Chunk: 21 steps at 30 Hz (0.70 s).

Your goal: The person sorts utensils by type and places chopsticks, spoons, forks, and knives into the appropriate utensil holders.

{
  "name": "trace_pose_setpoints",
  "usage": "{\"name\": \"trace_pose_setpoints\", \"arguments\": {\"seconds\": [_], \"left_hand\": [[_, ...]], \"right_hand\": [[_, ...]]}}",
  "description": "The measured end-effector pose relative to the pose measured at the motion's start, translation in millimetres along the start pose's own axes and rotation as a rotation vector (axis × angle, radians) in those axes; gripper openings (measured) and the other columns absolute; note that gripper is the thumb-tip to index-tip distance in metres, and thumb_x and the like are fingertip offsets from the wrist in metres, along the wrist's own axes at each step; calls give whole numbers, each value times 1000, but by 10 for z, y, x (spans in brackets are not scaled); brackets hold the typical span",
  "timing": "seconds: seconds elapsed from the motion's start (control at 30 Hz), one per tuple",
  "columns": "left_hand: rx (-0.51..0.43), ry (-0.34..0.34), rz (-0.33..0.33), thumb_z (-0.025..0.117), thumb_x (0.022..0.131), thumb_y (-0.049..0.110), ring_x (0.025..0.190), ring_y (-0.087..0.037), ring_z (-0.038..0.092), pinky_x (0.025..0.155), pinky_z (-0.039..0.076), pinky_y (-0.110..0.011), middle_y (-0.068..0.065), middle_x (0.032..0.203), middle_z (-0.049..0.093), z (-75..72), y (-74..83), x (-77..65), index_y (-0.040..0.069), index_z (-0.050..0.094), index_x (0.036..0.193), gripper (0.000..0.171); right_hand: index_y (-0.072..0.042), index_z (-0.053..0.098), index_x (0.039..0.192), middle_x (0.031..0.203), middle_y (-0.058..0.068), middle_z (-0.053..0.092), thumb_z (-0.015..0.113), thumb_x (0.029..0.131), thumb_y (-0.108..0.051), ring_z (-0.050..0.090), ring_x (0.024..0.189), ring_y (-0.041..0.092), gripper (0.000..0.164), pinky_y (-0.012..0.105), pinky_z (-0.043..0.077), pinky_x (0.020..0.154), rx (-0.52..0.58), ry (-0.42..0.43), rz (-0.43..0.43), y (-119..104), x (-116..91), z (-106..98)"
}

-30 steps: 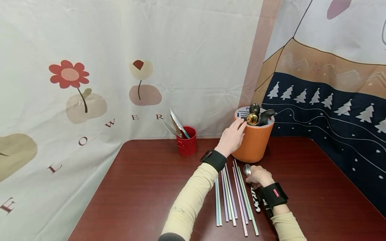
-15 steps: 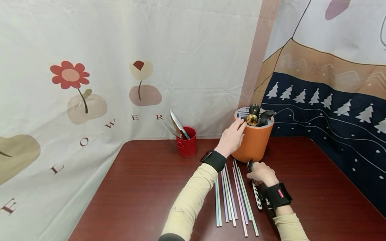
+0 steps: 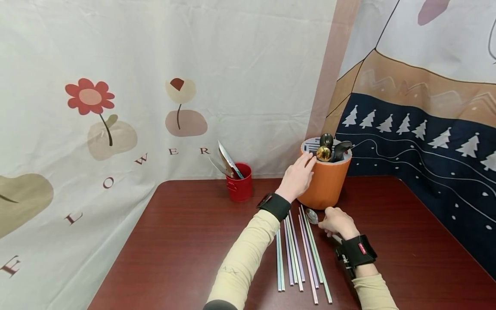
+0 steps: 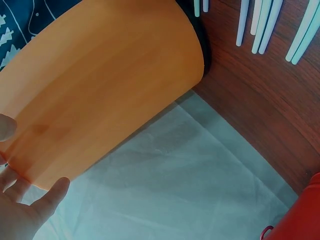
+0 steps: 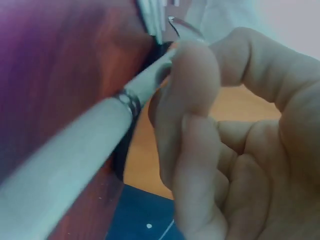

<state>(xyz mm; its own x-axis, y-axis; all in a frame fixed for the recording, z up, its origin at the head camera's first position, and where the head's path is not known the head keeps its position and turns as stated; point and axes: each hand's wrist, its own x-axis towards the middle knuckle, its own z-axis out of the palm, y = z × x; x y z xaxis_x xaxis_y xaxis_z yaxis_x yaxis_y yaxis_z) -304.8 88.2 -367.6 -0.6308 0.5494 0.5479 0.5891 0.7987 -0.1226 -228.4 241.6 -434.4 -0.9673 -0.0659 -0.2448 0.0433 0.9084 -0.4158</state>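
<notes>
My right hand (image 3: 338, 223) pinches a spoon just behind its metal bowl, low over the table beside the chopsticks. The spoon's bowl (image 3: 311, 216) points away to the left, while its handle (image 5: 75, 155), pale with a dark ring, runs back under my wrist, mostly hidden from the head camera. My left hand (image 3: 296, 178) rests with extended fingers (image 4: 52, 200) on the rim of an orange utensil holder (image 3: 324, 185). Black utensils (image 3: 342, 150) and a gold round-headed one (image 3: 323, 153) stick up from the holder's slotted grey top.
Several pastel metal chopsticks (image 3: 304, 254) lie lengthwise on the dark red table (image 3: 193, 245), between my forearms. A small red bucket (image 3: 239, 187) holding knives (image 3: 230, 160) stands left of the holder. Printed cloth (image 3: 248, 86) hangs behind the table.
The spoon has turned in my right hand: its bowl has swung left toward the chopsticks and its patterned handle has gone under my wrist. My left hand stays on the holder.
</notes>
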Motion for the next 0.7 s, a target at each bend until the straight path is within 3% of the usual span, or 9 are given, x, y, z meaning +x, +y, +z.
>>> {"name": "trace_pose_setpoints", "arguments": {"seconds": [0.2, 0.43, 0.57, 0.7], "left_hand": [[9, 0, 3, 48, 99, 30, 138, -12, 39, 89, 53, -23, 0, 145, 46, 0, -5, 0, 16, 46, 140, 43], [17, 4, 5, 49, 99, 30, 138, -12, 40, 89, 52, -23, 0, 144, 46, 11, -10, 7, 17, 46, 140, 43], [23, 6, 8, 48, 99, 30, 138, -12, 40, 89, 52, -22, 0, 144, 46, 11, -8, 5, 17, 46, 140, 43], [27, 1, 2, 47, 100, 30, 138, -12, 40, 88, 52, -22, 0, 145, 45, 14, -4, -2, 17, 45, 140, 43]], "right_hand": [[-8, 62, 69, 57, 3, 62, 58, 85, -11, 56, 51, 15, 16, 27, 42, 50, -57, -84, -30, 6, 12, 40], [-3, 62, 77, 65, 7, 59, 59, 92, -14, 56, 59, 17, 19, 28, 47, 53, 0, -163, -92, 9, -25, 13], [-2, 64, 72, 60, 4, 57, 59, 93, -16, 52, 53, 13, 26, 26, 44, 51, 59, -185, -117, -8, -26, 18], [-6, 62, 62, 54, 0, 54, 67, 86, -12, 46, 48, 10, 25, 22, 39, 48, 39, -195, -140, -24, -17, 38]]}}
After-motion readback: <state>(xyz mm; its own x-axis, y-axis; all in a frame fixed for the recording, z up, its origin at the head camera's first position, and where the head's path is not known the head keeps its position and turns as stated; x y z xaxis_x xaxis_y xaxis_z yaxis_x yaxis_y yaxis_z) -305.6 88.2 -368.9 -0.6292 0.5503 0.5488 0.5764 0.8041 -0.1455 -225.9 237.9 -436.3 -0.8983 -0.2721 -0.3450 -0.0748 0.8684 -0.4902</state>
